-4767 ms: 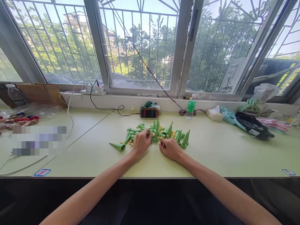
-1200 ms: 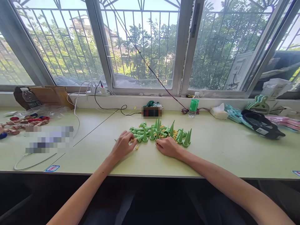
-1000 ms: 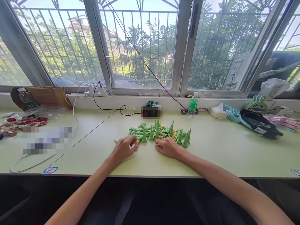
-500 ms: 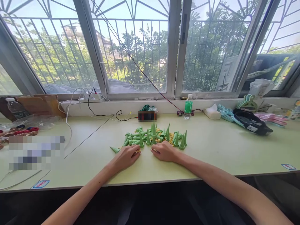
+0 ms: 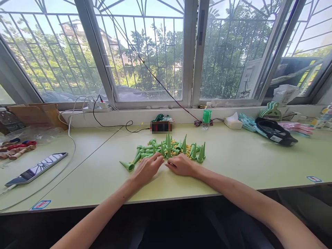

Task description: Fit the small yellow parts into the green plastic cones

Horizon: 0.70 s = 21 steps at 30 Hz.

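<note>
A pile of green plastic cones (image 5: 168, 150) lies mid-table, some upright and some on their sides, with small yellow pieces (image 5: 187, 148) scattered among them. One cone (image 5: 127, 165) lies apart at the left. My left hand (image 5: 148, 168) rests at the pile's near edge, its fingers gathered and pointing at the base of an upright cone. My right hand (image 5: 181, 165) lies right beside it, knuckles up and fingers curled under. The fingertips of both hands nearly meet. What either hand holds is hidden.
The pale green table (image 5: 246, 162) runs along a barred window. A phone (image 5: 36, 168) on a white cable lies at the left, near red and wooden pieces (image 5: 15, 150) and a cardboard box (image 5: 38, 114). At the back are a power strip (image 5: 97, 105), a green bottle (image 5: 206, 117), a tissue box (image 5: 232, 122) and a black object (image 5: 275, 131).
My left hand went left to a yellow piece by the pile, closed on it, then came back beside my right hand. The right hand stayed put, and the camera shifted.
</note>
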{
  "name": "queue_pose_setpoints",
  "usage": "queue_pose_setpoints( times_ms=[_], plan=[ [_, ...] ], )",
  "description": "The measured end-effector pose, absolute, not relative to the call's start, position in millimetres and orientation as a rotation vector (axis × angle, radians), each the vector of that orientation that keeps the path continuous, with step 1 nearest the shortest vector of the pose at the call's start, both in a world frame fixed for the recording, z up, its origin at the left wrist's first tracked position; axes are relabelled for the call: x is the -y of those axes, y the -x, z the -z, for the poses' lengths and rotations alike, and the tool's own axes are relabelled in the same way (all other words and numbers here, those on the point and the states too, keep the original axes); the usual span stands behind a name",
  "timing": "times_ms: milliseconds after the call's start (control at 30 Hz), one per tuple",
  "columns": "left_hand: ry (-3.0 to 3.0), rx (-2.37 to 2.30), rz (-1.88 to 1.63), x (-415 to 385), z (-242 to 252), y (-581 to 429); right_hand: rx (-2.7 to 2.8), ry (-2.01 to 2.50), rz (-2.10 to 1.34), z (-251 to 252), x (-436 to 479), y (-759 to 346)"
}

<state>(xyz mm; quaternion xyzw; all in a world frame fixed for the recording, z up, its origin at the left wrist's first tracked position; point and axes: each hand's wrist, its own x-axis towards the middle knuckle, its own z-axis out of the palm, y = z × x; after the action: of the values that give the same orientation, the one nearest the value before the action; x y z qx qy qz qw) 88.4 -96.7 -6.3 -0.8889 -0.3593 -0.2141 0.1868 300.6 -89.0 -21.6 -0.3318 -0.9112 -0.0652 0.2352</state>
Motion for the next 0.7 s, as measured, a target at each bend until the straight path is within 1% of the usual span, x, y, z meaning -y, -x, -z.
queue_pose_setpoints(
  times_ms=[100, 433, 600, 700],
  plan=[
    [2.536, 0.971, 0.653, 96.7, 9.3, -86.8, 2.451, 0.917, 0.148, 24.1, 88.0, -301.4],
    [2.830, 1.057, 0.761, 97.2, 11.5, -90.7, 2.397, 0.837, -0.016, 26.6, 84.5, -304.7],
    [2.836, 1.108, 0.772, 98.5, 12.5, -92.6, 2.424, 0.766, -0.017, 27.0, 83.2, -305.1],
    [2.758, 1.094, 0.836, 98.2, 12.4, -90.1, 2.413, 0.765, 0.013, 26.6, 84.7, -304.4]
  ],
)
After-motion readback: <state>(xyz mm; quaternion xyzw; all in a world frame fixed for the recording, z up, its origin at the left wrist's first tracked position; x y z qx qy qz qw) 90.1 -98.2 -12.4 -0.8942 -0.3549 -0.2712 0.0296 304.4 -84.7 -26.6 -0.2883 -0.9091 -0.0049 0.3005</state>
